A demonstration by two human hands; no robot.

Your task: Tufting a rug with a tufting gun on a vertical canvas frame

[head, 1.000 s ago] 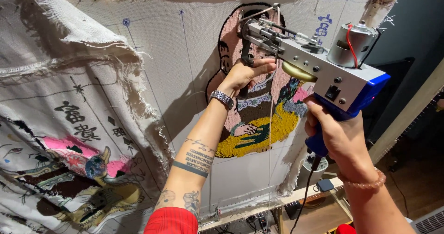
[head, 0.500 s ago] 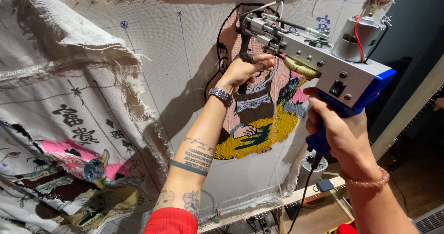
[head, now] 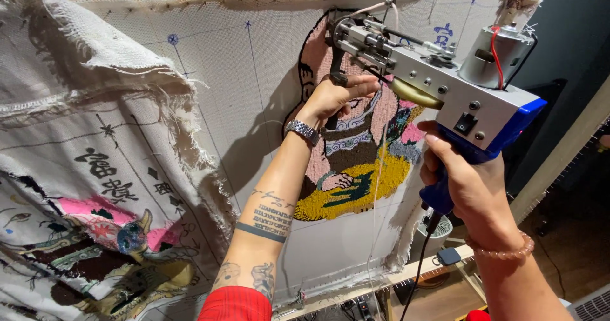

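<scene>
A silver and blue tufting gun (head: 438, 92) points at a stretched white cloth (head: 254, 92) bearing a partly tufted figure (head: 356, 162) in pink, yellow and green yarn. My right hand (head: 464, 181) is shut on the gun's blue pistol grip. My left hand (head: 337, 95) grips the black front handle under the gun's nose, close against the cloth. A watch sits on my left wrist. A pale yarn strand (head: 378, 187) hangs down from the gun in front of the figure.
A loose frayed cloth (head: 82, 168) with another tufted design hangs at left. The wooden frame's lower bar (head: 406, 273) runs below, with a small white fan (head: 435, 232) and cables on the floor. A black cord (head: 419, 264) drops from the gun.
The gun and both hands have shifted slightly up along the cloth, staying pressed at the figure's head area.
</scene>
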